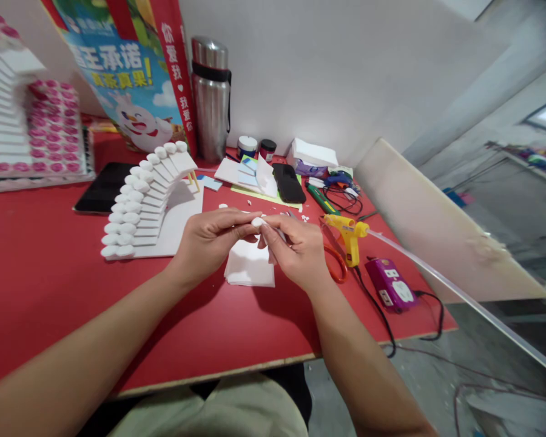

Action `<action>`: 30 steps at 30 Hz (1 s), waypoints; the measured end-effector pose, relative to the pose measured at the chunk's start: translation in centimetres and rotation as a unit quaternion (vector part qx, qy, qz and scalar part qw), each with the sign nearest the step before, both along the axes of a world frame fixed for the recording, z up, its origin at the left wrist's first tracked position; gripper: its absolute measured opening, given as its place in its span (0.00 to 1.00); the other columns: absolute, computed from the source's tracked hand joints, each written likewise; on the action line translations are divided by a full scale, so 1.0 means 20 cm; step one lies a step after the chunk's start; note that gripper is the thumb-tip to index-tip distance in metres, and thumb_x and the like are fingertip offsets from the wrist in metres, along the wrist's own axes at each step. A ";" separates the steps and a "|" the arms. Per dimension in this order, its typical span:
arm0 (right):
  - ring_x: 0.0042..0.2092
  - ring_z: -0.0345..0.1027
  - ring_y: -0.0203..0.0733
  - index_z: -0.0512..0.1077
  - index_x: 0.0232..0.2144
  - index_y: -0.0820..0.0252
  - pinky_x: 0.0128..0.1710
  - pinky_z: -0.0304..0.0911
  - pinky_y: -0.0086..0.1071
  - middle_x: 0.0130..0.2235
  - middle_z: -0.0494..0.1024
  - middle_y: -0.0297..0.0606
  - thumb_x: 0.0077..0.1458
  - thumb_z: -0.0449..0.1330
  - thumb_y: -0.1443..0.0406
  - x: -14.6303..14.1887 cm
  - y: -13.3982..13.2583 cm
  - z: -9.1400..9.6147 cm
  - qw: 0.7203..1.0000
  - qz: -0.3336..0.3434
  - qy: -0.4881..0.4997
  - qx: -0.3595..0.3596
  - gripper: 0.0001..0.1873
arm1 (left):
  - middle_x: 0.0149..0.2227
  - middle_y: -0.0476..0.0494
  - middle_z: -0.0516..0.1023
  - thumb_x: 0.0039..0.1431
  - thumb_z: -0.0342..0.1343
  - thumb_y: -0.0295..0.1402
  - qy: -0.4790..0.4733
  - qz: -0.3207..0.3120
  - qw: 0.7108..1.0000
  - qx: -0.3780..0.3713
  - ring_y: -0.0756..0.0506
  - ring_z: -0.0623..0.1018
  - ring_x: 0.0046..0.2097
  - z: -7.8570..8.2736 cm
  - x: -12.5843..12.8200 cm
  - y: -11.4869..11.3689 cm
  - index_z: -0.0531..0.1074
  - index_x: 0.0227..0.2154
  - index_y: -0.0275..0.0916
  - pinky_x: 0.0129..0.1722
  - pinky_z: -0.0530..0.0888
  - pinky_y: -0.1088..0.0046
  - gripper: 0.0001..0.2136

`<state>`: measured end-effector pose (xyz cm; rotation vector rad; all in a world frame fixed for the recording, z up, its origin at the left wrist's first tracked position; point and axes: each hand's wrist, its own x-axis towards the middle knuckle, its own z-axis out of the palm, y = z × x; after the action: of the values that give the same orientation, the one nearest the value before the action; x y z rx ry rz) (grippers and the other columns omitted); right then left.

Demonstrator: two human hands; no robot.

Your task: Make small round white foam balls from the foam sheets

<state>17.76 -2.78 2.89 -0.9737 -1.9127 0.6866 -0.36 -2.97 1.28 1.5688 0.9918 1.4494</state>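
Note:
My left hand (218, 238) and my right hand (295, 246) meet over the table, both closed in a pinch on a small white oval piece (257, 223). Fingertips cover part of it. Below them lies a stack of white paper squares (250, 267). To the left of my left hand stands a white model staircase (155, 203), its outer edge lined with rows of white oval pieces (126, 224). Close by my right wrist, an orange scissors handle (339, 267) shows on the table; my hand hides part of the scissors.
A yellow glue gun (348, 233) with a long clear stick and a purple power socket (391, 285) sit at right. Behind are a phone (289, 183), jars, paper and a steel flask (210, 100). A tablet (102, 188) and a pink-flowered model (54, 130) stand left.

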 end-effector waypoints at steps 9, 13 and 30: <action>0.34 0.76 0.40 0.75 0.34 0.56 0.33 0.65 0.32 0.29 0.80 0.36 0.70 0.54 0.58 -0.05 -0.01 -0.03 0.997 -0.065 -0.038 0.005 0.14 | 0.40 0.44 0.85 0.64 0.62 0.37 0.062 0.056 0.996 0.018 0.43 0.82 0.41 -0.05 0.01 0.00 0.83 0.40 0.43 0.45 0.78 0.66 0.08; 0.33 0.75 0.41 0.76 0.36 0.56 0.32 0.64 0.32 0.30 0.81 0.36 0.67 0.59 0.56 -0.04 0.01 -0.04 0.994 -0.097 -0.024 -0.033 0.12 | 0.40 0.42 0.84 0.64 0.61 0.38 0.011 -0.014 0.999 -0.049 0.43 0.83 0.42 -0.06 0.01 0.03 0.79 0.41 0.38 0.45 0.78 0.65 0.09; 0.33 0.71 0.40 0.73 0.32 0.56 0.37 0.65 0.34 0.31 0.78 0.38 0.63 0.56 0.65 -0.08 -0.03 -0.05 0.977 -0.124 -0.084 0.150 0.08 | 0.34 0.46 0.81 0.62 0.62 0.33 -0.038 0.006 0.999 -0.037 0.47 0.80 0.35 -0.07 0.04 0.01 0.77 0.38 0.39 0.39 0.77 0.69 0.05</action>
<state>16.07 -3.39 1.83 -1.0777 -1.9248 0.1681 0.46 -2.76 -0.19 1.4481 1.0002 1.4528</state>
